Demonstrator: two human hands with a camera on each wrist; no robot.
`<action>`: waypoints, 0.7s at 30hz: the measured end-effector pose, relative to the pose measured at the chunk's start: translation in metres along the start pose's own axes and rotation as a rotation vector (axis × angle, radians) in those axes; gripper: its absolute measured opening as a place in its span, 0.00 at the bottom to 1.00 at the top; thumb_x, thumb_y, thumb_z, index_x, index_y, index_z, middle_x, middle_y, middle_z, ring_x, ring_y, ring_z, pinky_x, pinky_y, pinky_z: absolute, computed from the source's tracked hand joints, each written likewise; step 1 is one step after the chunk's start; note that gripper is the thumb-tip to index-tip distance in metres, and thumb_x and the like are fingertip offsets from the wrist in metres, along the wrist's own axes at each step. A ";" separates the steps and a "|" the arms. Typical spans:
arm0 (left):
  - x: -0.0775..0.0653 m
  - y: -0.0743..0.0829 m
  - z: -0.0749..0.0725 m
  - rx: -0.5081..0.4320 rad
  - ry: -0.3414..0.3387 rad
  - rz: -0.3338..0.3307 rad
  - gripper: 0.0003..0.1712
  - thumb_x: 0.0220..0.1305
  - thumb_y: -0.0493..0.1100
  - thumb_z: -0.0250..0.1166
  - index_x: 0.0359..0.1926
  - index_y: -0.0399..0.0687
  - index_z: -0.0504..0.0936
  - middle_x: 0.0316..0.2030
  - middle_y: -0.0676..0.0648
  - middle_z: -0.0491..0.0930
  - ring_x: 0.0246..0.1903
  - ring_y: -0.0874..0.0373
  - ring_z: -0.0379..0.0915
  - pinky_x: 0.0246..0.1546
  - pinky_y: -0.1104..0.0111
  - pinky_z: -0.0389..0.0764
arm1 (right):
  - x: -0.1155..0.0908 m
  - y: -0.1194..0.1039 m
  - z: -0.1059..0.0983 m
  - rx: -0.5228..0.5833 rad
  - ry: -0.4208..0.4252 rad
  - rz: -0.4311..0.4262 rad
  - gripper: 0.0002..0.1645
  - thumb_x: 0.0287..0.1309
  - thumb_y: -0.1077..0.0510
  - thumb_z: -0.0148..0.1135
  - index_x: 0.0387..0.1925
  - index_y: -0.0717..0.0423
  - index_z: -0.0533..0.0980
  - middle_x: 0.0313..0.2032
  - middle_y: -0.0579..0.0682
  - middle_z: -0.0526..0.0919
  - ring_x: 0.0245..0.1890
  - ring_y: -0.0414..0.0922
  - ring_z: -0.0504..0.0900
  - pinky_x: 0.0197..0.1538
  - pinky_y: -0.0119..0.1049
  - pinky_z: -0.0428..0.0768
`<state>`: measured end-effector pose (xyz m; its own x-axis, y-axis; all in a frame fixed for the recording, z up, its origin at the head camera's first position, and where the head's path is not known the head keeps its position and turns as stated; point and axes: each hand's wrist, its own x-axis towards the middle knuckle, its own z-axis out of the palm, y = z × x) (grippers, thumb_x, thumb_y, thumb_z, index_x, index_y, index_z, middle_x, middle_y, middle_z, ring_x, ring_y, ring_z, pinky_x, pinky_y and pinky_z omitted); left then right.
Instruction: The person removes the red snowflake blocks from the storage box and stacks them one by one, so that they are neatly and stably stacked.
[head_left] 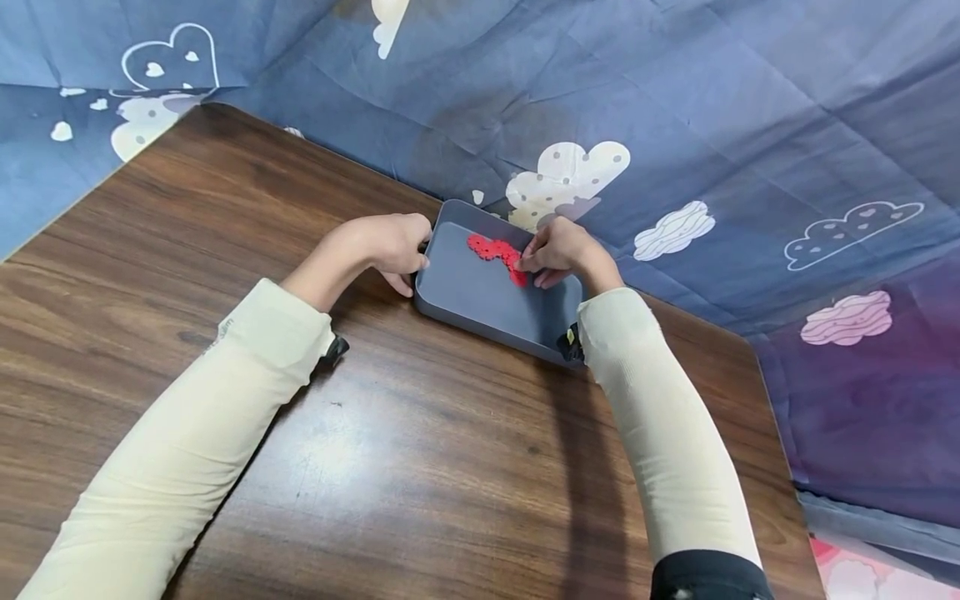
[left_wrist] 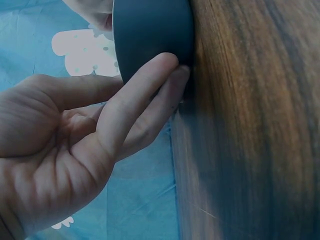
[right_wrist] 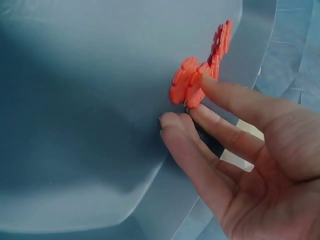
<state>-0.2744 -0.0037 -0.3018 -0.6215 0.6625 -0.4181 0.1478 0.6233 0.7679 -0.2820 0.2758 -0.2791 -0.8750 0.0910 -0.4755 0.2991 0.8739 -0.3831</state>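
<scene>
A shallow grey rectangular tray [head_left: 480, 304] with rounded corners lies on a brown wood-grain table [head_left: 420, 450], close by its far edge. The left hand [head_left: 393, 246] grips the tray's left end wall. Inside, nearer the tray's far edge, runs a bent row of flat red flower-shaped pieces [head_left: 487, 247]; the right hand [head_left: 562, 246] pinches its right end between thumb and finger.

Red pieces [head_left: 491, 248], grey tray [head_left: 472, 298], cloud-patterned backdrop [head_left: 712, 108]
</scene>
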 end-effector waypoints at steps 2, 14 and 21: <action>0.000 0.000 0.000 -0.010 0.000 -0.003 0.15 0.84 0.32 0.48 0.63 0.27 0.71 0.55 0.35 0.76 0.42 0.55 0.87 0.46 0.70 0.96 | 0.001 0.000 0.000 0.002 0.008 0.003 0.11 0.65 0.60 0.77 0.39 0.63 0.82 0.24 0.49 0.87 0.21 0.40 0.87 0.34 0.39 0.97; 0.000 0.002 0.001 -0.027 -0.004 -0.018 0.13 0.84 0.32 0.48 0.61 0.28 0.70 0.52 0.37 0.74 0.39 0.59 0.83 0.46 0.70 0.96 | -0.004 0.005 0.000 0.202 -0.015 -0.027 0.06 0.68 0.69 0.70 0.41 0.69 0.79 0.26 0.51 0.89 0.26 0.42 0.90 0.37 0.39 0.97; -0.002 0.002 0.002 -0.038 0.000 -0.026 0.17 0.84 0.32 0.48 0.66 0.29 0.68 0.58 0.35 0.74 0.44 0.56 0.84 0.48 0.69 0.96 | -0.007 0.012 -0.008 0.287 0.017 -0.053 0.04 0.68 0.74 0.66 0.39 0.67 0.79 0.27 0.52 0.87 0.26 0.42 0.90 0.38 0.39 0.97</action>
<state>-0.2714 -0.0027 -0.3001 -0.6247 0.6463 -0.4382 0.1025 0.6242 0.7745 -0.2756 0.2899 -0.2740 -0.8976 0.0590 -0.4368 0.3464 0.7073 -0.6162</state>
